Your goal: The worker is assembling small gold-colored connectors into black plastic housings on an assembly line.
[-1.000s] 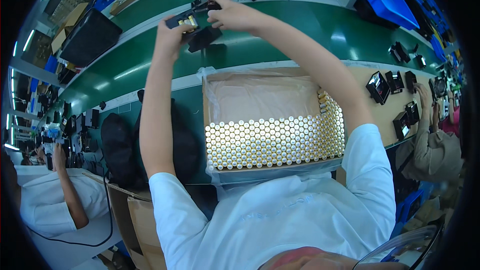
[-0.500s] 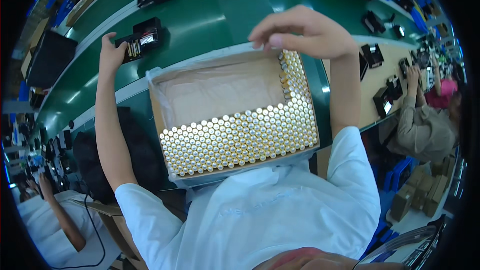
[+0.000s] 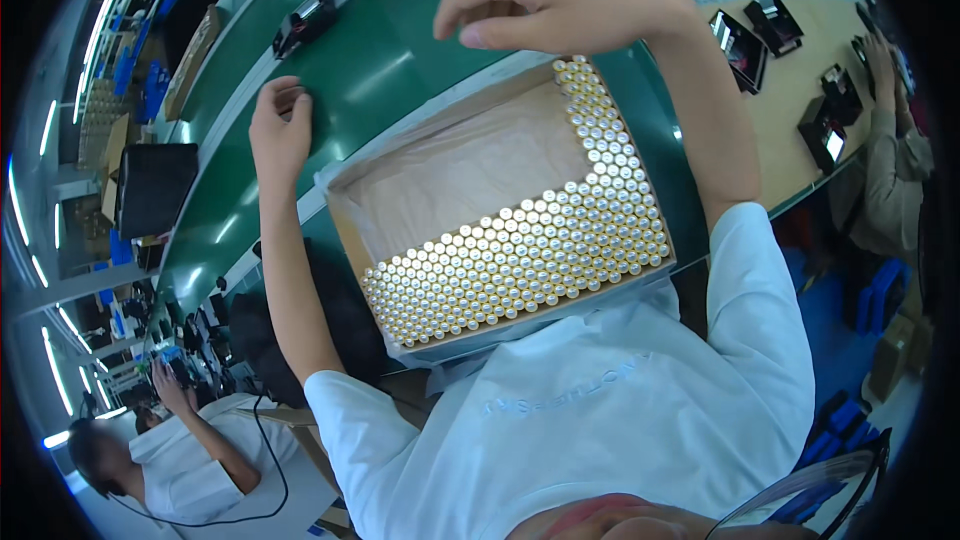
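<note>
My left hand (image 3: 278, 132) hovers over the green worktop, left of the carton. Its fingers curl loosely, the thumb stands apart, and nothing shows in them. Past the carton's far edge, my right hand (image 3: 565, 2) is raised with bent fingers and a straight thumb. A gap lies between them, and I see nothing held. The shallow cardboard carton (image 3: 348, 232), lined with clear plastic, sits tilted close to my body. Upright cylindrical batteries (image 3: 520, 260) with silvery ends pack its near half and run up the right side. Brown lining (image 3: 450, 180) shows in the far left part.
The green worktop (image 3: 375, 90) curves past the carton. Black cases stand on it, one (image 3: 303, 25) beyond my left hand. More black cases (image 3: 740, 50) lie on a pale table at right, where a person (image 3: 885, 180) works. Another person (image 3: 200, 450) sits at lower left.
The view has turned, tilting the carton. The black battery-filled case at my left hand no longer shows beside it, and that hand's fingers have curled. My right hand has moved farther past the carton.
</note>
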Demonstrator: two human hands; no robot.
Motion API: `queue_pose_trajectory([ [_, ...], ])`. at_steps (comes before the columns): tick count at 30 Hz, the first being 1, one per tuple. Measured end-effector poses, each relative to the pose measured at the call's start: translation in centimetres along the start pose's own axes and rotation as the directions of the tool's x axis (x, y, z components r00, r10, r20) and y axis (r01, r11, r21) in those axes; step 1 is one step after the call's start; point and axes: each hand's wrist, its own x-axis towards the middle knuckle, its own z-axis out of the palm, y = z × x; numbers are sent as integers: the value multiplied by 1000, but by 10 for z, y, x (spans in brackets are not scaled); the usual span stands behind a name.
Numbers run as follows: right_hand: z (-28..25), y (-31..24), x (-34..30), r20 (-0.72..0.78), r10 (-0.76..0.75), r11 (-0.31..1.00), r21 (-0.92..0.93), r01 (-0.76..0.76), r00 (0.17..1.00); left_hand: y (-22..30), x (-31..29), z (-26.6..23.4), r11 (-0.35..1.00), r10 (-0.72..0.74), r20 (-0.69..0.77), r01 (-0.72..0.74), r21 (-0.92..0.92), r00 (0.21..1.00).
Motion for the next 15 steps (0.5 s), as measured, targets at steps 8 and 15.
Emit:
queue_pose_trajectory([
  [8,-3,-5,-2,-37,-26,995,-95,22,999,169,-28,40,839,147,740,314,-445,657],
  [15,-3,-4,-5,-55,-64,989,-135,56,996,191,-43,97,876,92,867,375,-304,490],
])
